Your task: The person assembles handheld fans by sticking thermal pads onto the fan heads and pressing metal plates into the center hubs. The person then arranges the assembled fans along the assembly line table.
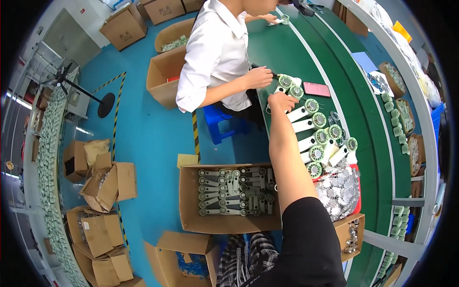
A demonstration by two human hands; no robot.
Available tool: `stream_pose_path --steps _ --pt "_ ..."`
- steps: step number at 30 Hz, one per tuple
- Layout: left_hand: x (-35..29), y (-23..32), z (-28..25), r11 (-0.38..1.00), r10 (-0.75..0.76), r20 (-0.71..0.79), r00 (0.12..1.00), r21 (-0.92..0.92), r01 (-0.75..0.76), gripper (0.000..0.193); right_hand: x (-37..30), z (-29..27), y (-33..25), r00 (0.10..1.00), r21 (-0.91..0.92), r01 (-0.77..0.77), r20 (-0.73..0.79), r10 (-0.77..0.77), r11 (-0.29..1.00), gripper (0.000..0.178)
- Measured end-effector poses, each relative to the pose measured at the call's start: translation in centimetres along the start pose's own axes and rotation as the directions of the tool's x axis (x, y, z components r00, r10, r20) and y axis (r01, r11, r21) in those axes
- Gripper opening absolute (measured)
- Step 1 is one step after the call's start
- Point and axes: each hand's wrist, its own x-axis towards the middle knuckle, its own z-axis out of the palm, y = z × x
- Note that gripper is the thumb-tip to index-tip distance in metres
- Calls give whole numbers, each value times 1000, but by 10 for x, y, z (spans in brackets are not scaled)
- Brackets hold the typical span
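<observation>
My right hand (pixel 282 102) reaches far over the green bench, its fingers closed round the white handle of a handheld fan. That fan's round, pale-green head (pixel 296 92) shows just past my fingers. Right beside it, a co-worker's hand (pixel 259 77) is near another fan head (pixel 285 81) and a dark, rod-like tool. Along the bench toward me lie several more handheld fans (pixel 319 120), their front covers off and their handles pointing left. My left hand is out of the picture.
A cardboard box (pixel 191 221) of neatly laid fan parts stands left of my forearm. Silver discs fill a red tray (pixel 357 191) on the bench. A pink phone (pixel 316 89) lies beyond the fans. A blue stool (pixel 221 128) and open cartons (pixel 162 79) stand on the floor.
</observation>
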Motion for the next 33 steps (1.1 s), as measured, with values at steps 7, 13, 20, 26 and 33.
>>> stream_pose_path --steps 7,13,20,26,33 --pt "62 11 -17 994 25 -84 996 -103 -34 30 -30 -26 21 985 246 173 -64 -162 954 67" --pt "190 62 41 903 307 127 943 -354 -246 31 -131 -80 153 612 517 749 -298 -732 415 30" --pt "322 262 184 527 800 243 549 -724 -446 31 -284 -148 523 709 423 692 -243 -662 586 47" --pt "217 442 195 288 919 151 363 -887 -360 32 -376 -201 792 850 201 -51 -506 149 978 40" --pt "-80 523 18 60 997 63 43 -996 72 26 -453 -209 973 334 500 -542 -609 720 675 34"
